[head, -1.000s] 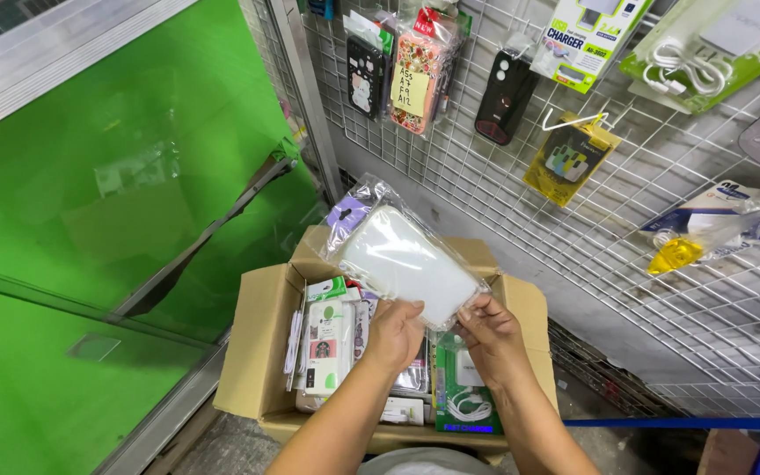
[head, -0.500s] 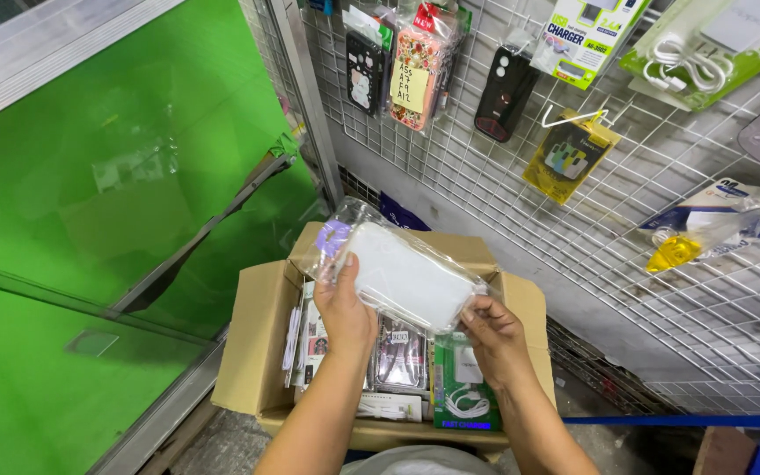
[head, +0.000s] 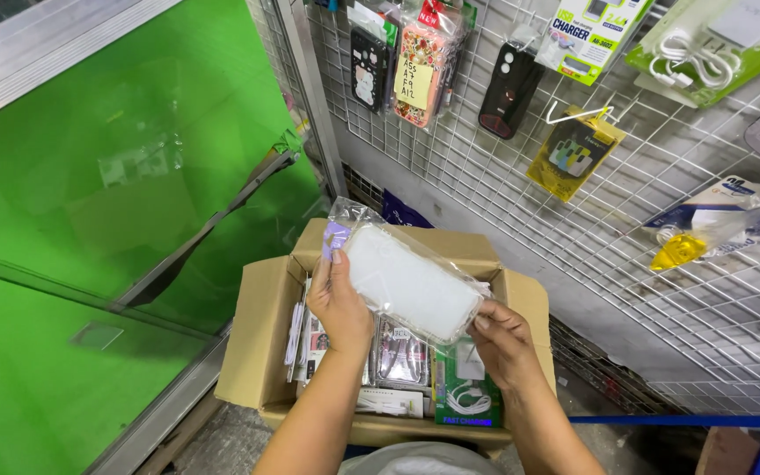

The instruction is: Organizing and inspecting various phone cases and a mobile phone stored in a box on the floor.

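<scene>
Holding bagged pack, both hands; contents prob. phone case.

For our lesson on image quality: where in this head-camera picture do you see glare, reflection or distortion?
Head view: glare streaks the clear packet held by the left hand and right hand; the green panel shows faint reflections; the wire grid bows with wide-angle distortion; focus is sharp, lighting even.

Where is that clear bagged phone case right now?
The phone case sits mid-frame, held between the left hand and right hand, just above the open box.
</scene>
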